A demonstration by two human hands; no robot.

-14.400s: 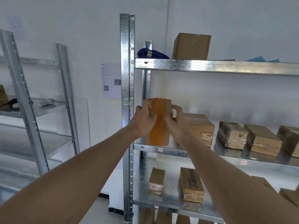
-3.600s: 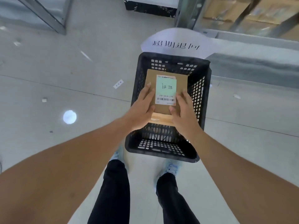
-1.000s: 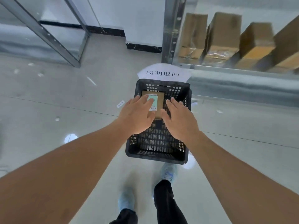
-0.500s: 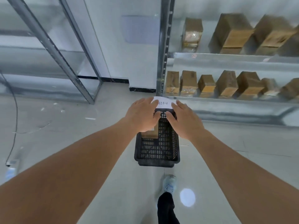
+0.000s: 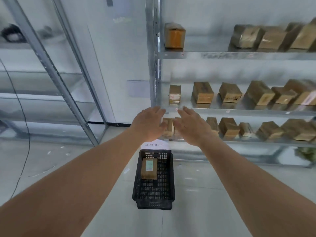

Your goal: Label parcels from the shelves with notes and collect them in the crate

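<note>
A black perforated plastic crate (image 5: 153, 194) stands on the pale floor, bare floor on three sides and the metal shelving unit (image 5: 154, 65) just beyond its far end. One brown cardboard parcel (image 5: 149, 168) with a pale green note (image 5: 149, 165) on top lies in the crate's far left part. Both hands are raised before the shelves, fingers straight and spread, holding nothing: left hand (image 5: 148, 124), right hand (image 5: 191, 125). Three shelf levels hold brown parcels; blur prevents an exact count.
</note>
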